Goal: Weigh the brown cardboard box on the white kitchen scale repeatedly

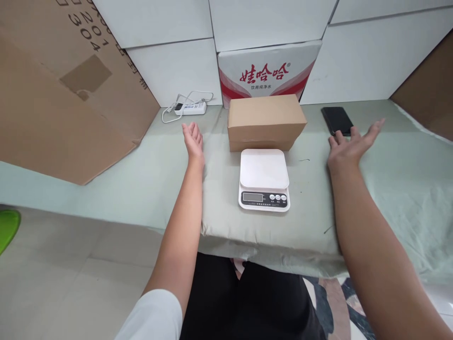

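Observation:
A white kitchen scale with a black button panel and a small grey display lies on the cloth between my two arms. Right behind it stands a brown cardboard box, closed on top. My left hand rests palm up to the left of the box, fingers loosely extended and holding nothing. Palm up as well, my right hand has its fingers spread and nothing in it. Its fingertips are beside a black phone-like slab; whether they touch it I cannot tell.
A white power strip with a coiled white cable lies at the back left. Behind the brown box is a white-and-red carton against white panels. A large cardboard sheet leans at the left. Pale green cloth covers the table up to its front edge.

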Demonstrator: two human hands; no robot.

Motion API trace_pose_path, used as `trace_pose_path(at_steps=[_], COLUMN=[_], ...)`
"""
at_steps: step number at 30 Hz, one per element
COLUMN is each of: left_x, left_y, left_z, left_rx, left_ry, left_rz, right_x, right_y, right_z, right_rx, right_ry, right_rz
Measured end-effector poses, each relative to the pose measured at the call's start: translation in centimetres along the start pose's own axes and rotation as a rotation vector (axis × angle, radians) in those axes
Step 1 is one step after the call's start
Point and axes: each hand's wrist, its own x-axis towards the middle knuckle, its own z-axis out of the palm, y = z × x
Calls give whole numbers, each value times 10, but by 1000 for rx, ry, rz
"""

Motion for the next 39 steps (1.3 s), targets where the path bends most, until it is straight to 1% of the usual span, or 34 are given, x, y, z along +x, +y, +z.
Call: trace_pose_path(at_steps=[1,2,3,5,7,9,11,13,14,17,18,19,22,25,27,29,31,33,35,36,39], left_x=[-5,-11,-17,-28,-34,-35,-35,-35,-36,-41,-42,-43,-43,-41,-44,-55,-78,-108,-138,-151,-173], left_y=[4,7,9,14,17,18,16,10,6,-9,-14,-18,-28,-25,-15,0,14,23,24,22,13], left_z=[1,3,6,13,19,22,25,29,31,39,41,43,47,49,49,47,39,28,14,8,-4], left_rx=[1,7,14,23,28,34,49,68,76,89,91,93,95,86,88,93,87,66,56,58,65], left_ry=[-7,-18,-24,-18,-2,0,-29,-97,-143,-275,-308,-335,-409,-460,-473,-479,-487,-506,-522,-523,-501], left_rz=[4,12,13,-6,-33,-46,-51,-54,-54,-46,-43,-38,25,168,267,344,388,395,374,349,276], right_x=[-7,-15,-24,-39,-46,-46,-44,-43,-44,-54,-59,-64,-77,-83,-86,-92,-101,-115,-130,-137,-155], right_y=[-9,-18,-26,-39,-45,-45,-42,-39,-37,-34,-32,-30,-26,-35,-51,-72,-91,-101,-99,-94,-79], right_z=[1,6,12,26,36,39,40,41,44,58,64,70,85,93,92,85,72,54,35,27,11], right_rx=[72,129,158,168,159,144,114,67,42,-18,-23,-23,-27,-68,-96,-129,-168,-185,-182,-180,-194], right_ry=[83,114,145,132,118,106,90,7,-67,-354,-427,-473,-511,-516,-516,-501,-481,-473,-492,-507,-512], right_rz=[127,204,239,253,246,233,235,240,242,244,238,225,149,-4,-144,-270,-359,-434,-468,-459,-366])
